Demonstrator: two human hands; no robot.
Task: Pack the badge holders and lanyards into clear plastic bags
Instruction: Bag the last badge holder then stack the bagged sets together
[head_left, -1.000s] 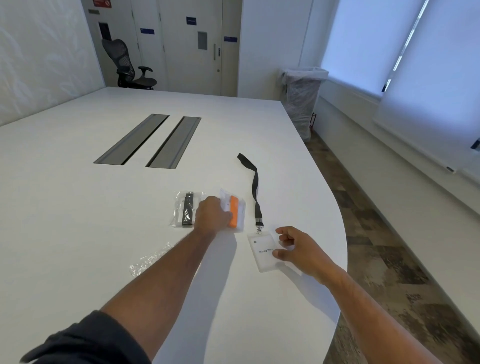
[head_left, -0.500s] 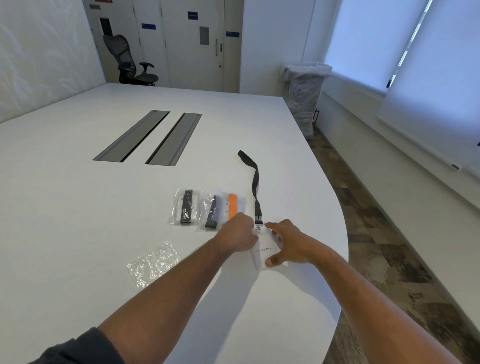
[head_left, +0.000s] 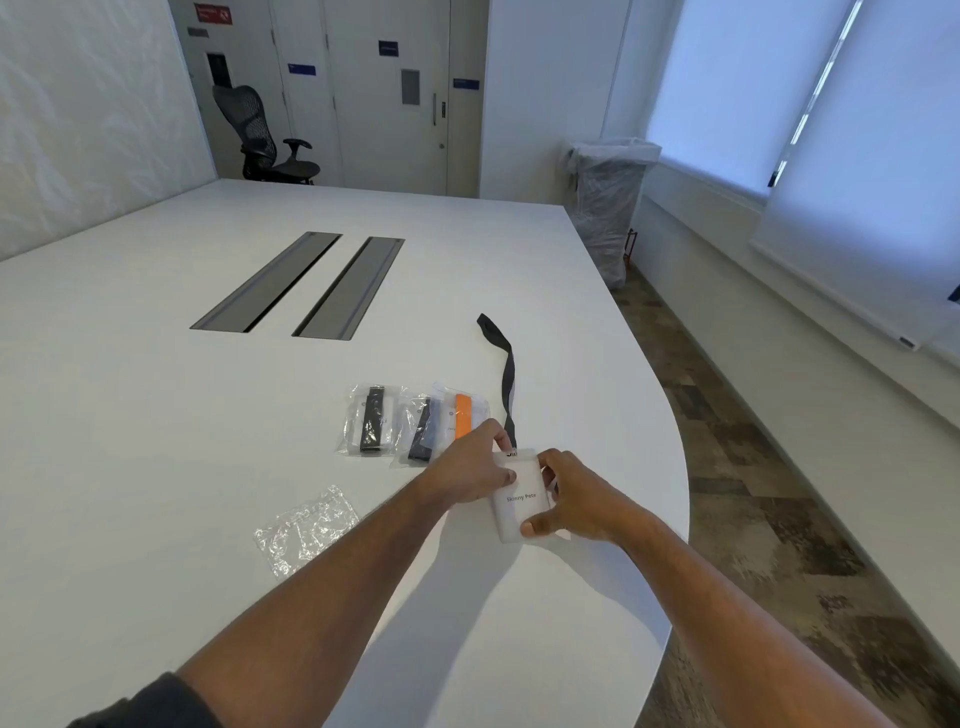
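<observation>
A frosted badge holder (head_left: 519, 512) with a printed name lies near the table's right edge, clipped to a black lanyard (head_left: 506, 382) that stretches away from me. My left hand (head_left: 475, 467) pinches the holder's top left corner by the clip. My right hand (head_left: 571, 499) grips its right side, thumb on the lower edge. Three filled clear bags lie just beyond: one with a black lanyard (head_left: 371, 426), one with a dark lanyard (head_left: 421, 428), one with an orange lanyard (head_left: 462, 415). An empty clear bag (head_left: 306, 527) lies to the left of my left forearm.
The white table (head_left: 156, 415) has two grey cable hatches (head_left: 301, 283) in its middle and a curved edge close on my right. Beyond it stand a lined bin (head_left: 608, 202) by the window and a black office chair (head_left: 260, 137) near the doors.
My left hand left the packed bags and came right to the badge holder's top corner. My right hand closed on the holder's right side. The dark-lanyard bag is now uncovered.
</observation>
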